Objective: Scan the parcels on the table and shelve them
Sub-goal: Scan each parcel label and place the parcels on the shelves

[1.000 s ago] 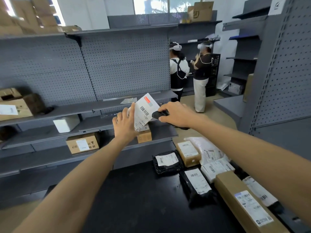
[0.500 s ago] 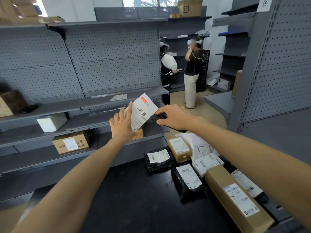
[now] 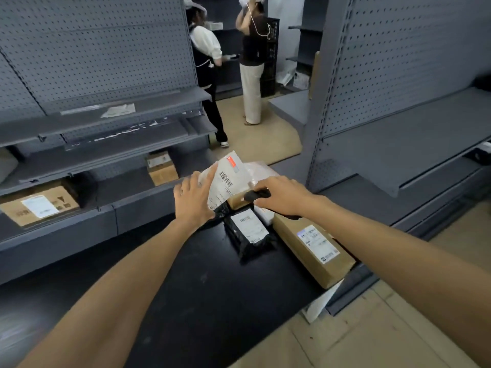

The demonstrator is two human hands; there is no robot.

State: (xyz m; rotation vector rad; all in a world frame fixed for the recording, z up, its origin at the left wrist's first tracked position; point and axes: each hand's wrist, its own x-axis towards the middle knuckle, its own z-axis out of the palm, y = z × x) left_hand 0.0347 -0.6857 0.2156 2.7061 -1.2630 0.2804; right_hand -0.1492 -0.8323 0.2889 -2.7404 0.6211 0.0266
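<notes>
Down come both hands from shelf height, now low over the black table (image 3: 202,282). Left hand (image 3: 192,201) grips the white labelled parcel (image 3: 225,179) upright, barcode facing the right hand (image 3: 281,197), which is closed around the black scanner (image 3: 256,194) just beside that label. Below the scanner on the table lie a black poly mailer (image 3: 248,232) and, touching it on the right, a long cardboard box (image 3: 313,248). Beyond the table, two cardboard boxes (image 3: 38,205) sit on the grey shelving (image 3: 106,155); two people (image 3: 251,62) stand in the aisle behind.
</notes>
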